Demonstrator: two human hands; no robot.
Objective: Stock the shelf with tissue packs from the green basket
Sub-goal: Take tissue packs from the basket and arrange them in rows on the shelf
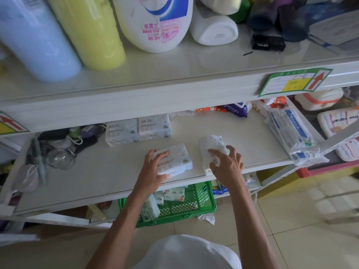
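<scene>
green basket: rear hidden under shelf | white bottle: top cut off | tissue pack print: probably illegible

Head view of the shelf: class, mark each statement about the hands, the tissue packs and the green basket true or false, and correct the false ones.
1. The left hand grips a tissue pack lying on the shelf. True.
2. The green basket sits on that shelf. False: it is lower down, below the shelf.
3. Two upright packs stand side by side behind the hands. True.
4. The right hand is empty. False: its fingers curl over a crumpled white pack.
5. The green basket is empty. False: packs lie in it.
</scene>
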